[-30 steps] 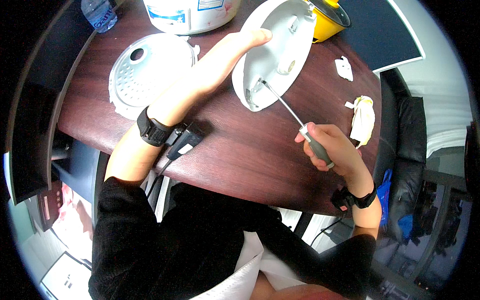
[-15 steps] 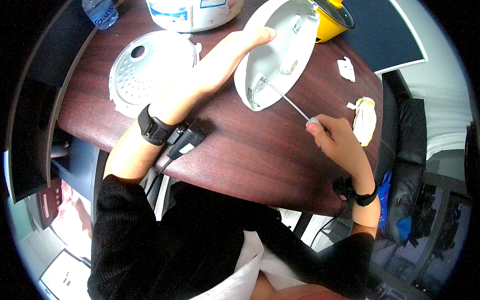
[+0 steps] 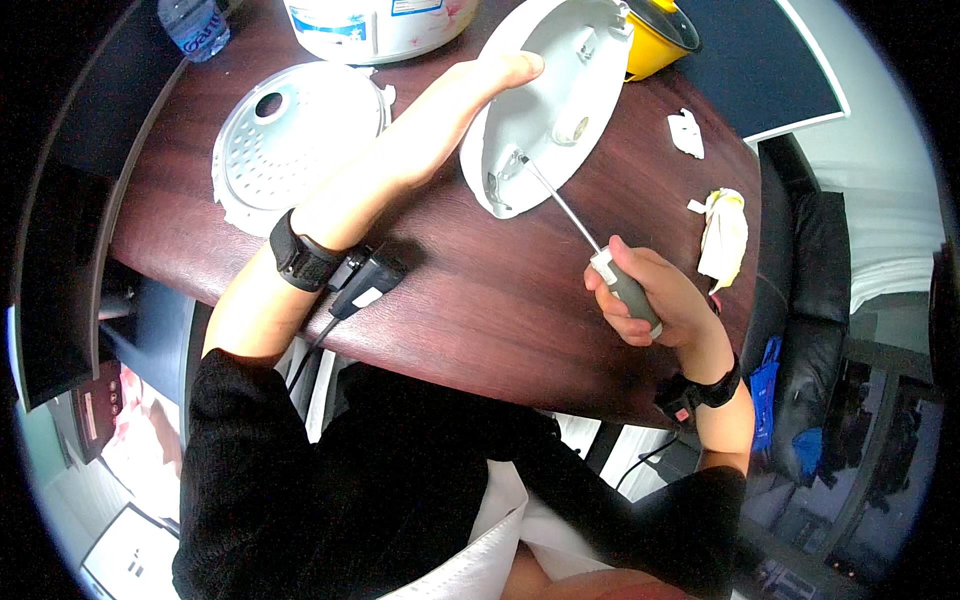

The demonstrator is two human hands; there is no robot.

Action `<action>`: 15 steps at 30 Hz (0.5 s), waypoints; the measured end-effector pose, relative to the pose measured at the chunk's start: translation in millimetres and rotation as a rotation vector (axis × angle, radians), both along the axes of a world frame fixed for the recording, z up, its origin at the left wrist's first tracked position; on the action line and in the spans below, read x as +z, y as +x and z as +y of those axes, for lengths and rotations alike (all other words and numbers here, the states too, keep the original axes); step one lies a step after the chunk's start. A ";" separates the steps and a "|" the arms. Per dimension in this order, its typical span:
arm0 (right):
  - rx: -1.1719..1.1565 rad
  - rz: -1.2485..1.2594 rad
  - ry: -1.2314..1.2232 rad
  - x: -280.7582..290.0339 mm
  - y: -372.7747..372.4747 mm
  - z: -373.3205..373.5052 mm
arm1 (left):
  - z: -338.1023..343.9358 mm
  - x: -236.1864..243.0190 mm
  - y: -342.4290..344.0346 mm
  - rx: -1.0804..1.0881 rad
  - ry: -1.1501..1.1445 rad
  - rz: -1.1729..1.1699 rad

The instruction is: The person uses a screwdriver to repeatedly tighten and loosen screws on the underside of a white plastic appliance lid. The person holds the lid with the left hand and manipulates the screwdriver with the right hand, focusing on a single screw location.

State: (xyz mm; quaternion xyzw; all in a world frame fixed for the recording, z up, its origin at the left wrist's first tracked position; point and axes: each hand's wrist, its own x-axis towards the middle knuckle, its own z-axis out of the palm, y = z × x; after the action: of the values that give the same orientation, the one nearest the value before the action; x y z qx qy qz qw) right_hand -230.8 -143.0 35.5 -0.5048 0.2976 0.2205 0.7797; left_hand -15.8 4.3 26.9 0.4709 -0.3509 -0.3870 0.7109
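My left hand [image 3: 475, 98] grips the edge of a white, shallow oval plastic cover [image 3: 545, 110], thumb on its inner side and the other fingers hidden behind it. The cover is tilted up so that its hollow inside faces me. In my right hand [image 3: 655, 293] is a screwdriver [image 3: 628, 290] with a grey and white handle, my fingers wrapped round it. Its metal shaft points up and left, and its tip meets a fitting near the cover's lower end. Left of my left forearm lies a round, perforated, translucent white disc [image 3: 295, 150].
At the back stand a white rounded appliance [image 3: 380, 30], a yellow pot [image 3: 655, 45] and a water bottle [image 3: 195, 28]. Crumpled white paper [image 3: 686, 134] and a yellowish-white crumpled bundle [image 3: 723, 238] lie on the dark wood table [image 3: 470, 310] at right. Cabled black devices sit by both wrists.
My right hand has turned and shifted slightly left and down, so the screwdriver's handle now shows. The screwdriver's tip stays at the same fitting, and my left hand holds the cover as before.
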 end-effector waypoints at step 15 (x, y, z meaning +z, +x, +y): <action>0.248 -0.207 -1.083 1.1 -1.0 1.1 | -5.5 -13.0 11.5 0.017 -0.055 -0.095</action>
State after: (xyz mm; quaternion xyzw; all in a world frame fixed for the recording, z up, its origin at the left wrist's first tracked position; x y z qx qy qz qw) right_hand -231.9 -142.0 36.6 -0.8830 0.2286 0.0757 0.4029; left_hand -4.3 -1.2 13.9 0.4718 -0.3908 -0.3484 0.7094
